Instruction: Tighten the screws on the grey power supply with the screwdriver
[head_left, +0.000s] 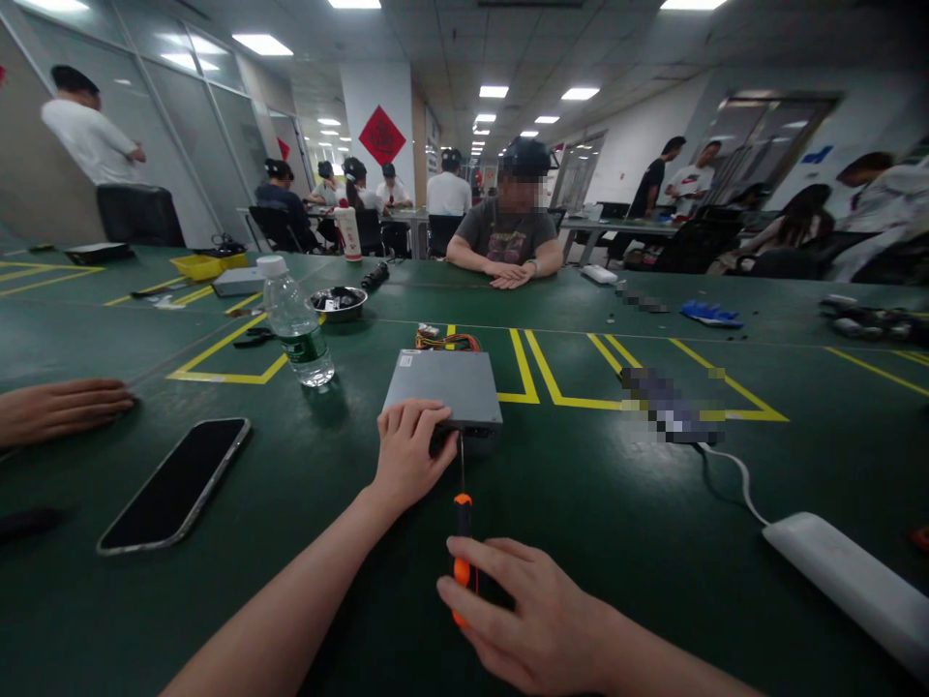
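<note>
A grey metal computer power supply (444, 379) lies flat on the green table, its bundle of coloured cables (446, 339) at the far side. My left hand (410, 450) grips its near left edge, fingers on top and thumb low at the front face. In my right hand (519, 605) is a screwdriver (463, 513) with an orange and black handle. Its thin shaft points away from me to the front face, beside my left thumb. Whether the tip sits in a screw cannot be made out.
Left of the power supply stand a water bottle (301, 334) and a phone (178, 484); another person's hand (65, 409) rests beyond. A metal bowl (340, 303) holds dark parts. At right lie a white power strip (846, 571) and cable. A person (508, 227) sits opposite.
</note>
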`<state>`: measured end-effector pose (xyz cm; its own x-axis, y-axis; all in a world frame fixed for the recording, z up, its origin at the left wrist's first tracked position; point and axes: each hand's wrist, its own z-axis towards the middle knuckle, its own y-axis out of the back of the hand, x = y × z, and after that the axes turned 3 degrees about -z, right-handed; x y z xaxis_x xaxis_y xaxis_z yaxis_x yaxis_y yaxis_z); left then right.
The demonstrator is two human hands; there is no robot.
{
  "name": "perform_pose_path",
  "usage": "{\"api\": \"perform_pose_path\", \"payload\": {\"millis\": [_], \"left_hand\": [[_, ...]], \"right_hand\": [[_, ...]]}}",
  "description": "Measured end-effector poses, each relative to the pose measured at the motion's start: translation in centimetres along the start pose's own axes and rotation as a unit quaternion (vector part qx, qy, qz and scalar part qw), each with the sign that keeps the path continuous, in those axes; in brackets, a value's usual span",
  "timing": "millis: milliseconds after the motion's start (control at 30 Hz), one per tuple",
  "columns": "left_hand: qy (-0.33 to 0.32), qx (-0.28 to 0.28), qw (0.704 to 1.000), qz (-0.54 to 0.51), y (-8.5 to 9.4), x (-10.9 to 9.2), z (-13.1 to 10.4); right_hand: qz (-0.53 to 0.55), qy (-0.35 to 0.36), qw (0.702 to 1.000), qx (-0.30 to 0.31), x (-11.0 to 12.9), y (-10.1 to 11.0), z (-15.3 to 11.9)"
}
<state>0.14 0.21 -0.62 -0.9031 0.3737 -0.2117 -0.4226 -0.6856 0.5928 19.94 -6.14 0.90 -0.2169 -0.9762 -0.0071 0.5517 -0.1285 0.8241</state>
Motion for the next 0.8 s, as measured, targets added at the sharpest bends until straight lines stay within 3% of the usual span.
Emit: {"api": "perform_pose_path", "payload": {"millis": [233,467,667,800], "left_hand": [[0.005,0.005,1.0,0.006,-0.08,-0.05,-0.06],[0.008,0.009,1.0,0.008,-0.06,-0.1,-0.05],[0.002,0.005,1.0,0.009,-0.04,-0.01,-0.09],[-0.001,0.008,1.0,0.01,-0.02,-0.03,-0.1]], "right_hand": [[-0.013,0.01,0.999,-0.042,-0.15,-0.95,-0.56],[-0.016,-0.007,1.0,0.026,-0.01,-0.18,0.01],[-0.007,0.005,0.999,-0.035,-0.2,-0.93,-0.44],[-0.007,-0.004,1.0,0.001,-0.18,-0.71,-0.2]]}}
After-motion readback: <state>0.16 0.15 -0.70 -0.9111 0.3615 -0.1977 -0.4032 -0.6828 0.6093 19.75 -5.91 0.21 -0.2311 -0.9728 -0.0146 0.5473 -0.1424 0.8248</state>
